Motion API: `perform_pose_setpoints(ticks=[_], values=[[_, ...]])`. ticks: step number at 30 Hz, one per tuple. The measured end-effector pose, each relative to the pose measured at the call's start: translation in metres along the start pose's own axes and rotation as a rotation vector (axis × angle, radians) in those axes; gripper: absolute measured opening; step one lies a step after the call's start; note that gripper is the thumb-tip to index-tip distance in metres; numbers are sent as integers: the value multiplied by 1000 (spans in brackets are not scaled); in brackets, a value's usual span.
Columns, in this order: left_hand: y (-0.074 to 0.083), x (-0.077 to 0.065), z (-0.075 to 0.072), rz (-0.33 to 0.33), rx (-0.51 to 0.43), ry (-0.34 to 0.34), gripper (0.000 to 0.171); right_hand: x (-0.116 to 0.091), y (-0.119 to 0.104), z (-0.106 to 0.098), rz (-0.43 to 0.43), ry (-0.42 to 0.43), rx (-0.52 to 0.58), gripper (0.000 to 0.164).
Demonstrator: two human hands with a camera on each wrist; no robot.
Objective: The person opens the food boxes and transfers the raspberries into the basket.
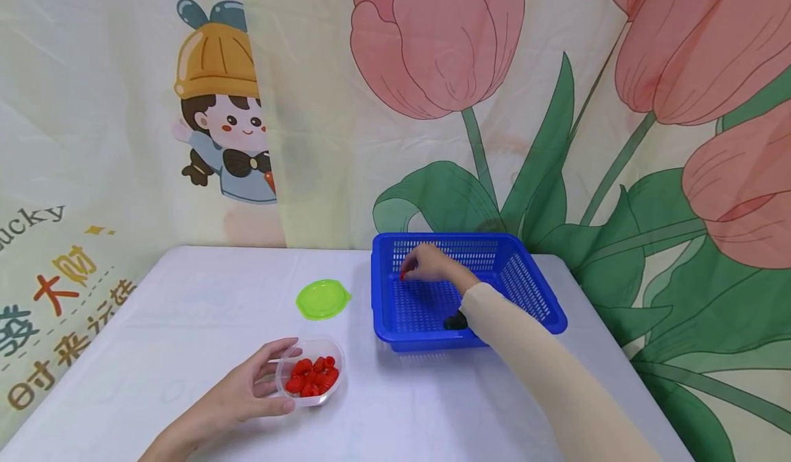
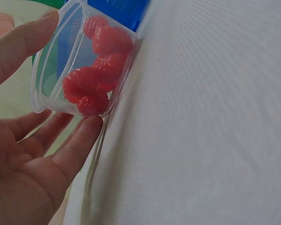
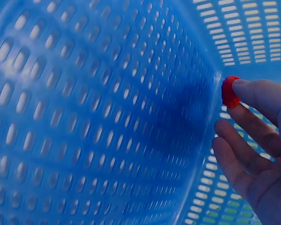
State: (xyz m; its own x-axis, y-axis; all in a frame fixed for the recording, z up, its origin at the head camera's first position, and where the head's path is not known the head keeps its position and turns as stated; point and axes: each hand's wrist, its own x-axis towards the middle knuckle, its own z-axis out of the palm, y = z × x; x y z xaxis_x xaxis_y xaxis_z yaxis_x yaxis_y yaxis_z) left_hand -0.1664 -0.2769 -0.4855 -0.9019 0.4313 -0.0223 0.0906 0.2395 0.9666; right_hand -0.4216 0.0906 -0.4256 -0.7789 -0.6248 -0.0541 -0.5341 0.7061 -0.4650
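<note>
The right hand (image 1: 429,263) pinches a single red berry (image 3: 229,91) between thumb and forefinger, inside the blue basket (image 1: 426,344). Its other fingers lie bent below, clear of the berry, and the grip sits near the ends of the digits – a light hold that probably suits something small and perhaps soft. The berry is up by the basket's wall, at the side nearer the left hand (image 1: 250,390); the right wrist view does not make plain whether it touches the wall.

That left hand grips a clear tub (image 1: 310,344), thumb at the rim and a fingertip low against the side, likely to steady it on the white desk (image 1: 358,421). The tub is tilted little, if at all, in the head view, and more berries (image 1: 312,376) lie heaped in it, its open top leaving them within easy reach.

The green lid (image 1: 323,299) lies flat on the desk behind the tub, just beside the basket – set there, it seems, to be out of the way of both hands.
</note>
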Motion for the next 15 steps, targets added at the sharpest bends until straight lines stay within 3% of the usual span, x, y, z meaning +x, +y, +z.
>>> perform_pose_setpoints(ticks=[11,15], values=[[1,1,0,-56,11,17,89,7,-7,4,40,-63,-41,16],[1,-1,0,-41,31,16,88,7,-10,4,50,-73,-63,17]])
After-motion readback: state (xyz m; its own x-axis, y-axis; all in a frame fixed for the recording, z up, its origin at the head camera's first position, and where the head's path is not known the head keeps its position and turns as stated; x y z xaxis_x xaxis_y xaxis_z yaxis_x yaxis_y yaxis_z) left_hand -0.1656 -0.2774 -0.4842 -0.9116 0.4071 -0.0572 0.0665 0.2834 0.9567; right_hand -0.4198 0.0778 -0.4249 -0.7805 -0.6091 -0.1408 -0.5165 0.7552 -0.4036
